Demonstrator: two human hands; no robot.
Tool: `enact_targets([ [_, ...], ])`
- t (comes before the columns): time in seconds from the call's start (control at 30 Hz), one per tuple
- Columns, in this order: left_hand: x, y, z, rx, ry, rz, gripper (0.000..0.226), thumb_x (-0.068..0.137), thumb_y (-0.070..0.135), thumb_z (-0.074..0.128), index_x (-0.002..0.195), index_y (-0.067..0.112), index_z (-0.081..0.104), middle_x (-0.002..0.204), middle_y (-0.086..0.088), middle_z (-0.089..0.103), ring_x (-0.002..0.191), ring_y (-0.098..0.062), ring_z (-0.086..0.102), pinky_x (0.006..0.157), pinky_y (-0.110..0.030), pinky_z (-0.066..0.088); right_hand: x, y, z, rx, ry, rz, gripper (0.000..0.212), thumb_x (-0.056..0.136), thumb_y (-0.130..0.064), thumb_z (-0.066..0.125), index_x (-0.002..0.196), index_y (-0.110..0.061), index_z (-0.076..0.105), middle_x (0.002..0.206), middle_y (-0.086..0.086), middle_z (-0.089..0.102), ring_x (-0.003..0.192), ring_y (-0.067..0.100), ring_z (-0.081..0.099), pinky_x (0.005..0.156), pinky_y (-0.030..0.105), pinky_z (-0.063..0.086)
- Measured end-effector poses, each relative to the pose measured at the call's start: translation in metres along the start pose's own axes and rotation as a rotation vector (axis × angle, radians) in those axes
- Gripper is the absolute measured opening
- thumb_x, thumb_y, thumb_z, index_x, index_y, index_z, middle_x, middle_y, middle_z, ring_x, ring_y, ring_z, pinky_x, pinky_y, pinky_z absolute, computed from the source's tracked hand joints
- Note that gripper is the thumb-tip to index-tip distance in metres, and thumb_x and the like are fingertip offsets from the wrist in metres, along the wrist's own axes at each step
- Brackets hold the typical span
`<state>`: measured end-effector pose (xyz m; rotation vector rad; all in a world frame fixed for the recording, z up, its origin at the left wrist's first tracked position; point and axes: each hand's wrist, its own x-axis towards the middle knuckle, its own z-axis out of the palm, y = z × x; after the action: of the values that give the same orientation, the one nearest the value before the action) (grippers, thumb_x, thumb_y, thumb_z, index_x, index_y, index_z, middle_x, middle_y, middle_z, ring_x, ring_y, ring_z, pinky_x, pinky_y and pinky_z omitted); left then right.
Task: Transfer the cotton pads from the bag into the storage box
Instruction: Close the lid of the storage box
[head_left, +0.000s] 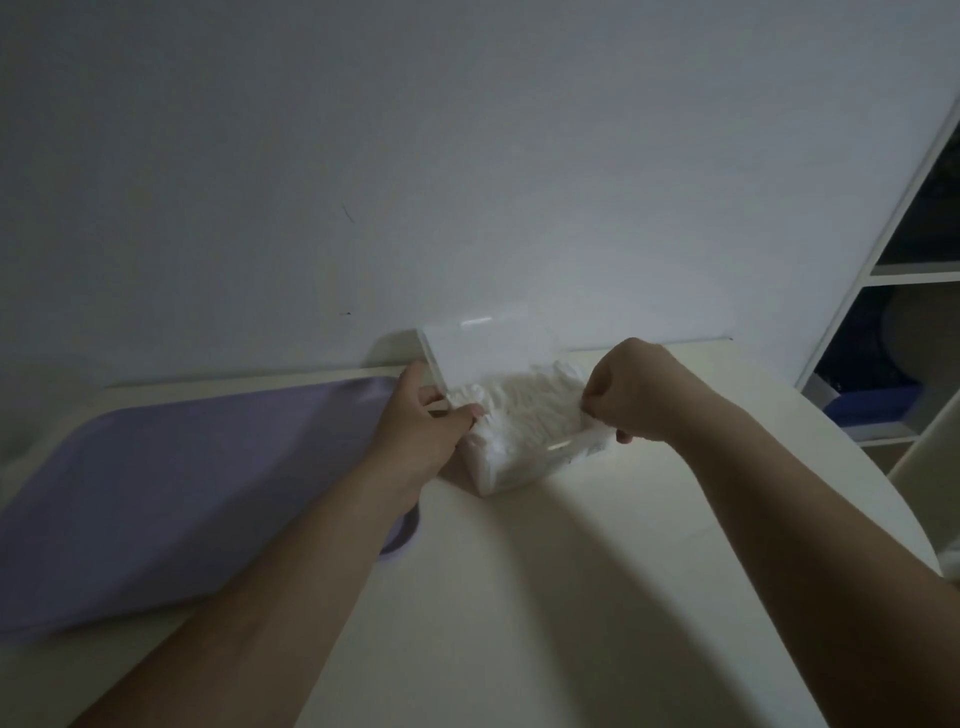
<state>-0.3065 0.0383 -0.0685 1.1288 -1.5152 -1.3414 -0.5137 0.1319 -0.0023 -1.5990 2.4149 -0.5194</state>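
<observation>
Film at the mouth of the bag (519, 462) is pinched on both sides. Its left edge is held between thumb and fingers of the left hand (426, 421), and its right edge is gripped by the tightly curled fingers of the right hand (639, 395), so the opening is drawn wide between them. Inside the opened mouth the cotton pads (524, 405) are seen as one packed white mass, and none is seen outside the bag. The bag rests on the pale table (519, 597) at the centre of the frame. Just behind it, against the wall (467, 156), the clear storage box (483, 348) is seen as an upright see-through panel. Whether that panel is a raised lid or a side wall cannot be told, and the inside of the box is hidden by the bag. A purple mat (182, 493) lies at the lower left, and a shelf unit (893, 270) stands at the right edge. The task is judged to be at its start: the bag is open and the box is close at hand. The lifting out of the pads and their placing in the box are not yet done.
</observation>
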Motion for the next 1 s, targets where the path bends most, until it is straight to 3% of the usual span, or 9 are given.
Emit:
enact_targets([
  [0.1,0.002,-0.005,0.001,-0.021,-0.010,0.047,0.069,0.071,0.022,0.083,0.134,0.032,0.056,0.120,0.008,0.073,0.105,-0.020,0.075,0.097,-0.054,0.059,-0.003,0.006,0.012,0.050,0.017,0.033,0.025,0.088,-0.010,0.062,0.073,-0.021,0.079,0.049,0.000,0.067,0.044,0.015,0.066,0.053,0.024,0.055],
  [0.3,0.000,-0.005,0.003,0.120,0.089,0.210,0.049,0.084,0.005,0.080,0.103,0.049,0.067,0.130,0.004,0.067,0.110,-0.012,0.070,0.098,-0.040,0.059,-0.012,0.019,0.018,0.435,0.461,0.164,0.021,0.094,-0.014,0.047,0.096,-0.013,0.068,0.085,0.002,0.071,0.073,0.020,0.070,0.068,0.038,0.058],
  [0.4,-0.004,-0.004,-0.001,0.125,0.071,0.201,0.046,0.084,0.008,0.077,0.114,0.042,0.069,0.130,0.006,0.068,0.114,-0.010,0.069,0.101,-0.044,0.058,-0.012,0.024,0.025,0.754,0.369,0.220,0.033,0.100,-0.033,0.045,0.122,-0.019,0.064,0.112,0.002,0.069,0.101,0.026,0.068,0.092,0.047,0.059],
  [0.47,-0.013,-0.003,-0.003,0.156,0.075,0.191,0.052,0.082,0.013,0.078,0.126,0.036,0.065,0.131,0.006,0.067,0.115,-0.012,0.067,0.101,-0.041,0.057,-0.012,0.026,0.034,0.904,0.251,0.221,0.041,0.099,-0.048,0.046,0.114,-0.018,0.069,0.114,0.004,0.070,0.109,0.029,0.067,0.101,0.050,0.055],
  [0.57,-0.026,-0.003,-0.005,0.125,0.148,0.127,0.037,0.081,0.016,0.084,0.112,0.027,0.066,0.114,0.004,0.072,0.100,-0.015,0.072,0.092,-0.042,0.061,-0.017,0.023,0.042,0.977,0.230,0.180,0.040,0.102,-0.044,0.050,0.088,-0.015,0.073,0.096,0.002,0.072,0.095,0.026,0.066,0.089,0.043,0.052],
  [0.7,-0.041,-0.005,-0.007,0.099,0.167,0.142,0.007,0.086,0.017,0.081,0.090,0.018,0.075,0.088,0.003,0.080,0.087,-0.018,0.077,0.075,-0.030,0.060,-0.023,0.013,0.041,0.956,0.255,0.186,0.049,0.102,-0.048,0.048,0.091,-0.008,0.073,0.098,0.010,0.074,0.088,0.028,0.067,0.078,0.037,0.049],
  [0.77,-0.048,-0.005,-0.003,0.078,0.130,0.174,0.007,0.091,0.014,0.075,0.093,0.019,0.079,0.091,0.006,0.081,0.090,-0.013,0.076,0.072,-0.025,0.056,-0.026,0.010,0.042,0.928,0.261,0.205,0.057,0.099,-0.054,0.047,0.095,-0.003,0.073,0.102,0.013,0.075,0.091,0.030,0.068,0.075,0.036,0.049],
  [0.9,-0.056,-0.008,0.002,0.131,0.063,0.262,0.023,0.098,0.007,0.061,0.106,0.020,0.078,0.112,0.013,0.075,0.105,-0.002,0.069,0.094,-0.028,0.054,-0.030,0.006,0.047,0.918,0.269,0.245,0.046,0.103,-0.041,0.050,0.091,-0.001,0.070,0.089,0.010,0.069,0.077,0.022,0.059,0.066,0.032,0.044],
  [1.0,-0.063,-0.003,-0.002,0.035,0.048,0.214,0.027,0.099,0.001,0.058,0.104,0.020,0.077,0.113,0.011,0.073,0.098,0.005,0.066,0.082,-0.009,0.047,-0.032,0.001,0.053,0.929,0.282,0.266,0.039,0.102,-0.039,0.050,0.084,-0.007,0.065,0.083,0.006,0.063,0.074,0.022,0.055,0.064,0.032,0.042],
])
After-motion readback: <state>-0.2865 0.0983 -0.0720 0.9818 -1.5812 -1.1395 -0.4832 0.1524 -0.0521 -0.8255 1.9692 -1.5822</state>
